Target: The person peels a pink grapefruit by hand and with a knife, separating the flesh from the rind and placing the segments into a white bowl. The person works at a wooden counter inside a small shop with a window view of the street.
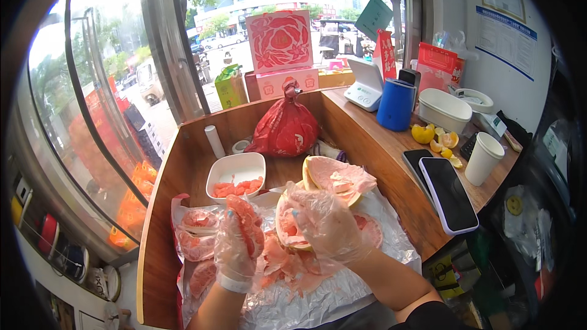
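Observation:
My left hand, in a clear plastic glove, holds a peeled red pomelo segment upright. My right hand, gloved the same way, is raised over a pomelo rind with its fingers bent together. Whether anything is pinched between those fingers cannot be made out. Below and between the hands lies a heap of peeled-off membrane on a silvery plastic sheet. More segments rest left of my left hand. Beyond it, a white bowl contains pieces of red pulp.
Another thick rind lies behind my right hand. A tied red bag stands at the back, near a white cylinder. Wooden side walls enclose the work surface. Phones, a paper cup and peeled citrus occupy the right ledge.

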`<state>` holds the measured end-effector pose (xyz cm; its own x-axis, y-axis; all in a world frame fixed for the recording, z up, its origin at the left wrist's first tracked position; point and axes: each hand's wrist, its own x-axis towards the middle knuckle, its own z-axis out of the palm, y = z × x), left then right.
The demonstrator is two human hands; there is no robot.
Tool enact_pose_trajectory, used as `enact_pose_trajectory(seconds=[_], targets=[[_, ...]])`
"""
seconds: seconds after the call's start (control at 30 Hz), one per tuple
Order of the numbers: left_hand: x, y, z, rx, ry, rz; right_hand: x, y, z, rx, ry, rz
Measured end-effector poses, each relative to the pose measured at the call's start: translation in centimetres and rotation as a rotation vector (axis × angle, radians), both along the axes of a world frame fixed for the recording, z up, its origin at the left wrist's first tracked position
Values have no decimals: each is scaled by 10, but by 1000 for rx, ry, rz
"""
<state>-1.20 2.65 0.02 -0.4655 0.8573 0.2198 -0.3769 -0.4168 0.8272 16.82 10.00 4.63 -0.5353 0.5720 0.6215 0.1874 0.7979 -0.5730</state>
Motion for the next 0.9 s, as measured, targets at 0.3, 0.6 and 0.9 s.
enact_pose_trajectory(seconds=[0.3, 0.6, 0.9], targets=[[34, -8, -5, -32, 348, 56, -15, -26, -13, -285, 6, 293], [27, -12, -18, -47, 554, 103, -18, -20, -16, -693, 138, 560], [33, -9, 16, 11, 120, -69, -17, -2, -16, -974, 333, 577]])
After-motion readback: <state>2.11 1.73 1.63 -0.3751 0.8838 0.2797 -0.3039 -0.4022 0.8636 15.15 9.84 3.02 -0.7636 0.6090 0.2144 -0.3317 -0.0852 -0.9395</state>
